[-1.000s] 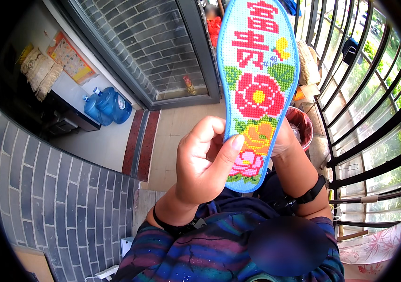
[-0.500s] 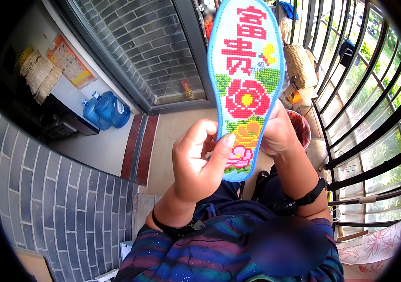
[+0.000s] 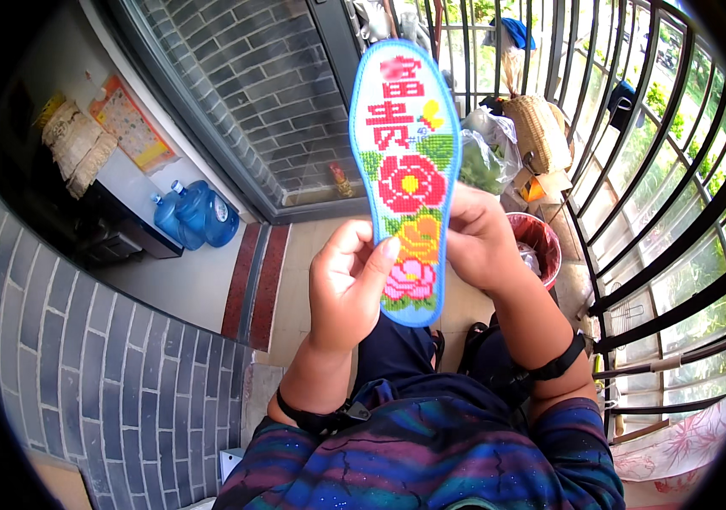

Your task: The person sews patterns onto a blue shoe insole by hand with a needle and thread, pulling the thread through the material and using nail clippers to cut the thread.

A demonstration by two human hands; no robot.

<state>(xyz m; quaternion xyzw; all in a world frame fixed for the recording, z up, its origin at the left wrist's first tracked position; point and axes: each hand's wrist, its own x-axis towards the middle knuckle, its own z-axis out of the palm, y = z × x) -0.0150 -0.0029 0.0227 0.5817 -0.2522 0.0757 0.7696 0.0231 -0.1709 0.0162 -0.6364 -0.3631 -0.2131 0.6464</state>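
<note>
An embroidered insole point(image 3: 411, 183) is held up in front of me, its stitched face turned toward me. It has a light blue border, red characters at the wide top, a red flower in the middle, and orange and pink flowers with green leaves below. My left hand point(image 3: 342, 285) pinches its lower left edge, thumb on the face and the other fingers curled beside and behind it. My right hand point(image 3: 489, 242) grips the right edge at the narrow part. Its fingertips are hidden behind the insole.
Black railings point(image 3: 635, 293) curve along the right. A lined bin point(image 3: 537, 251), a woven basket point(image 3: 537, 136) and a plastic bag point(image 3: 490, 153) stand near them. On the left are a brick wall point(image 3: 116, 365), a glass door frame point(image 3: 342, 110) and blue water jugs point(image 3: 201, 212).
The insole has moved down and left and looks smaller, farther from the camera. Its whole rounded top now shows. Both hands keep hold of it; the right forearm has shifted left.
</note>
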